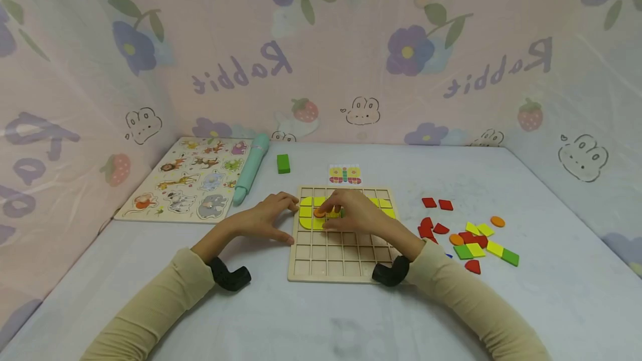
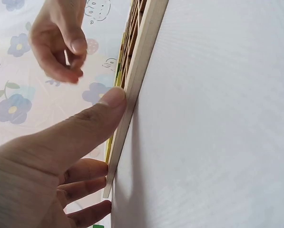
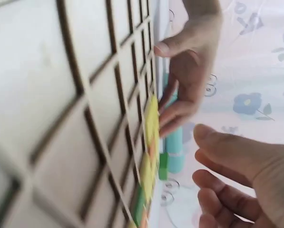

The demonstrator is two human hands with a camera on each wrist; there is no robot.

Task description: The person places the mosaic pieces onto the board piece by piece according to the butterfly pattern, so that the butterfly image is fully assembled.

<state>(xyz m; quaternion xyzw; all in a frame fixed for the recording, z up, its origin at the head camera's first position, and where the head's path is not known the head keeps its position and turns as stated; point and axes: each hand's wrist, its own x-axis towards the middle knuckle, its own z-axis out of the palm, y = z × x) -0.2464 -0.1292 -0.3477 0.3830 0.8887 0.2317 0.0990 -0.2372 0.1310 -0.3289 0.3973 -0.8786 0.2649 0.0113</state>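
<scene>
A wooden grid board [image 1: 328, 280] lies on the table with yellow pieces [image 1: 306, 222] in its far rows. Some green and orange show among them. My left hand [image 1: 266, 217] is at the board's left side, thumb and fingertips touching its edge in the left wrist view. Over the far half of the board hovers my right hand [image 1: 355, 211], fingers bent near an orange disc [image 1: 318, 213]. In the right wrist view, no piece is visible between the right thumb and fingers, which stand off the board. This hand hides part of the yellow pattern.
A small butterfly pattern card [image 1: 345, 174] lies behind the board. Loose red, yellow, green and orange pieces [image 1: 470, 250] are scattered at the right. An animal puzzle board [image 1: 188, 180], a teal tube-shaped object [image 1: 252, 169] and a green block [image 1: 283, 164] lie far left.
</scene>
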